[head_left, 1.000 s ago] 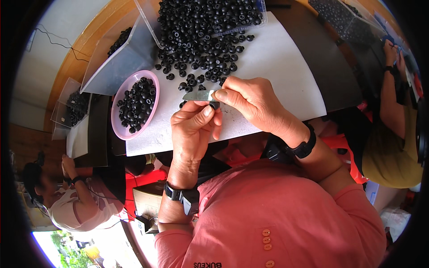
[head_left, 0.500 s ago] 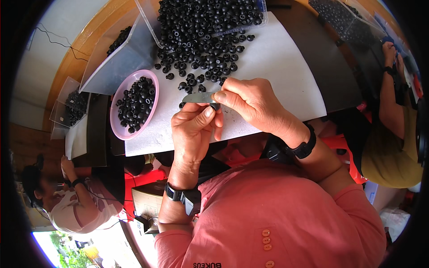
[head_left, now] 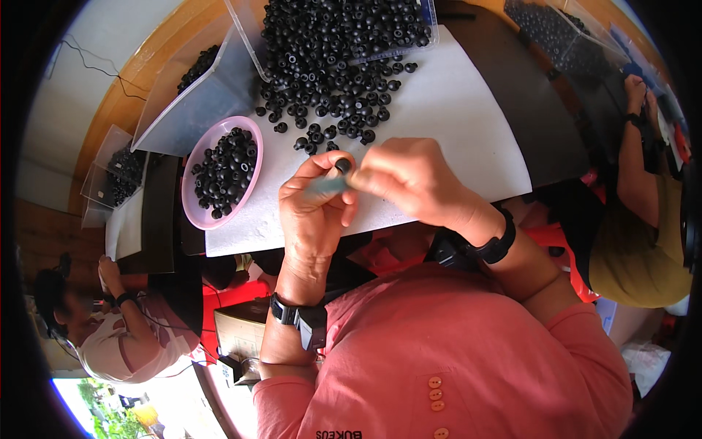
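Nearest us, the wearer's coral shirt; a black band circles the right wrist.

Left hand: closed at the fingertips, pinching one black piece between thumb and forefinger, the other fingers loosely curled. Right hand: closed, gripping a short flat blade. The blade lies blurred across the left thumb, tip toward 8 o'clock; we cannot tell whether its edge touches the piece.

On doing this well, we judge: hold the piece firmly at its rim, with the left thumb tip clear of the edge; take short, light strokes, the right hand braced near the left; turn the piece with the left fingers instead of swinging the blade wide.

The held piece sits at 1 o'clock of the left palm, touching its fingertips, and just off the right fingertips at about 11 o'clock.

Under the hands, a white board. Loose black pieces lie near, at 12 o'clock of the left hand. Between 9 and 10 from that hand, a pink bowl holds more such pieces. Beyond, at 12, a large heap spills from a clear container; at about 10:30, a clear bin.

Farther out, co-workers' hands: one pair at 8 o'clock, another past 2.
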Motion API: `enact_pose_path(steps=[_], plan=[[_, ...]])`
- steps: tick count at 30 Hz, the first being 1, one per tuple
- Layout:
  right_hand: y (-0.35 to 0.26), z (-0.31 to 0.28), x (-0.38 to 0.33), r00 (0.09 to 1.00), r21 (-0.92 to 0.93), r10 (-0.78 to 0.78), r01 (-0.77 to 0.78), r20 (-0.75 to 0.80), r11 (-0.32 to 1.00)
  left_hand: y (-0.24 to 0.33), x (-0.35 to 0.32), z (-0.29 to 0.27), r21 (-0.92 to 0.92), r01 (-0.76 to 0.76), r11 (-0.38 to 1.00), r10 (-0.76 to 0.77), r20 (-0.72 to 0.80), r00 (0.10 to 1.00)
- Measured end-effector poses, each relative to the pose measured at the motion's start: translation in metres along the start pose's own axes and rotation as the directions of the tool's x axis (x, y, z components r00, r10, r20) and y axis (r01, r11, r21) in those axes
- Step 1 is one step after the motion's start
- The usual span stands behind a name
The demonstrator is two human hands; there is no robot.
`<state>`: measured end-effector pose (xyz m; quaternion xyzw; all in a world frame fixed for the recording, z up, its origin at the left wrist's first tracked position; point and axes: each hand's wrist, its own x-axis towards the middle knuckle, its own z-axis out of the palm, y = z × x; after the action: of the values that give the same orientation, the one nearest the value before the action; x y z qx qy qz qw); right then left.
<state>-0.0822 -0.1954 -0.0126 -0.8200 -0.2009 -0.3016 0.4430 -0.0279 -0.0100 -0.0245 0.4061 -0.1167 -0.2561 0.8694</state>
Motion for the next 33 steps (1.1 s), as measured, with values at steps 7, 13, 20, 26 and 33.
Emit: enact_pose_path(steps=[7,13,20,26,33], plan=[[-0.005,-0.008,0.003,0.952,0.196,0.302,-0.287,-0.05,0.938,-0.006,-0.003,0.008,0.037,-0.042,0.998,0.04,0.049,0.998],[-0.001,-0.008,0.002,0.959,0.177,0.283,-0.281,0.014,0.943,-0.012,-0.009,0.016,0.173,-0.122,0.977,0.111,0.068,0.991],[-0.001,-0.008,0.0,0.944,0.265,0.325,-0.327,0.051,0.907,-0.015,-0.009,0.011,0.095,-0.065,0.993,0.059,0.062,0.996],[-0.001,-0.008,0.001,0.951,0.209,0.303,-0.286,-0.054,0.935,-0.011,-0.006,0.01,0.025,-0.073,0.997,0.071,0.061,0.996],[-0.003,-0.008,-0.002,0.974,-0.106,0.202,-0.213,-0.102,0.971,-0.012,-0.007,0.008,-0.006,-0.048,0.999,0.049,0.081,0.995]])
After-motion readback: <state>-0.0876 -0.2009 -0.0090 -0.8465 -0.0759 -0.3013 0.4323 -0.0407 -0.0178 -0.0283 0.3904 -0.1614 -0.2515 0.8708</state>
